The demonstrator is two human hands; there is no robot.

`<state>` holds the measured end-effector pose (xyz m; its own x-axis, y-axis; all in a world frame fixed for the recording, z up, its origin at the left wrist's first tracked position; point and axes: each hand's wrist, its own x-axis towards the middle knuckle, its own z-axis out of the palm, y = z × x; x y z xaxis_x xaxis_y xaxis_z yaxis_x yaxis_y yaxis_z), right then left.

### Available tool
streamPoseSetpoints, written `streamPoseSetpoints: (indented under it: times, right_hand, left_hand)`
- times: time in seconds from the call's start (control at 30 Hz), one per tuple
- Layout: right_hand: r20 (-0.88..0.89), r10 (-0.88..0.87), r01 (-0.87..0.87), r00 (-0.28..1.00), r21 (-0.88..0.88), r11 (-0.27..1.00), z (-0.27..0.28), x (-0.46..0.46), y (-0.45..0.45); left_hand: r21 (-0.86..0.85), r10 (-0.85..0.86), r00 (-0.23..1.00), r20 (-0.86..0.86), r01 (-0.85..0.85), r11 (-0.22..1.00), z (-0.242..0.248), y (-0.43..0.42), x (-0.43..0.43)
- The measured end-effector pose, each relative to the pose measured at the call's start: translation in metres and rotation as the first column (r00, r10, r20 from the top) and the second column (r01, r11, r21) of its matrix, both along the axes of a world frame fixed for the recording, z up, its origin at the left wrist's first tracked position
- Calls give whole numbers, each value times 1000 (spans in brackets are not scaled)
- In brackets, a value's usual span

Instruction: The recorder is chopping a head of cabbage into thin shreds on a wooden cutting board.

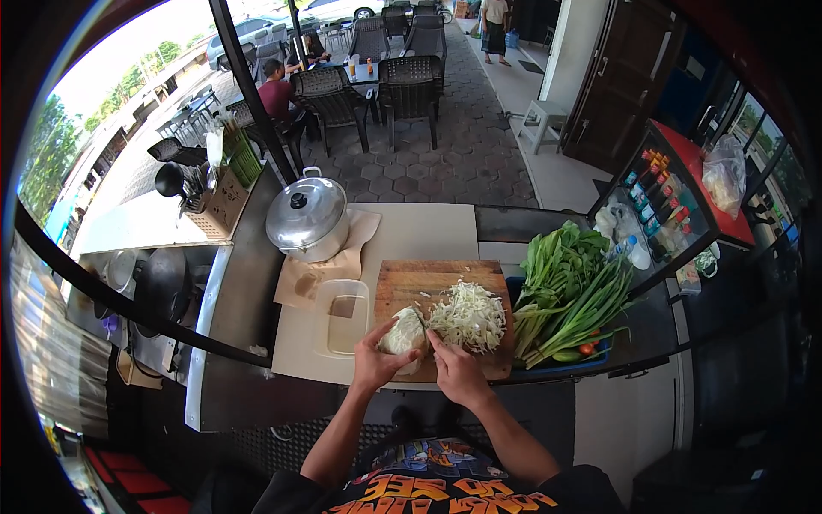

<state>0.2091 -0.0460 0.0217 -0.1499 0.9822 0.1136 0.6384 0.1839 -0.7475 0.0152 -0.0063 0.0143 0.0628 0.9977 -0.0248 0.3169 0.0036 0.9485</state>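
Observation:
A piece of cabbage [403,333] rests on the wooden cutting board [404,283], with my left hand [380,356] gripping it from the left and near side. My right hand [459,371] holds a knife [422,317], its index finger laid along the back of the blade. The blade stands at the right face of the cabbage; the handle is hidden inside my fist. Right beside it, a loose heap of shredded cabbage [472,315] covers the right part of the board. A few shreds lie apart from the heap.
Left of the board stands a clear plastic container [342,324]; behind it, a lidded aluminium pot [308,218] sits on brown paper [298,283]. Leafy greens [559,263] and spring onions [587,308] fill a blue tray [578,366] at right. A glass case [655,199] holds bottles.

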Motion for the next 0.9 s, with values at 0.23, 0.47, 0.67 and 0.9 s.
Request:
streamPoseSetpoints:
  times: [0.23, 0.47, 0.67, 0.9]
  right_hand:
    - [33, 30, -25, 999, -126, 992, 10, 16, -15]
    - [72, 11, -2, 997, -129, 992, -5, 10, -18]
    - [27, 6, -3, 1000, -110, 994, -22, 12, 2]
    - [18, -8, 11, 1000, -213, 977, -10, 33, -57]
  left_hand:
    - [12, -56, 998, -7, 56, 998, -2, 3, -3]
    - [19, -70, 997, -9, 70, 997, -3, 7, -5]
    - [-2, -109, 994, -22, 109, 994, 1, 12, -3]
    - [18, -90, 992, 85, 89, 996, -9, 9, -6]
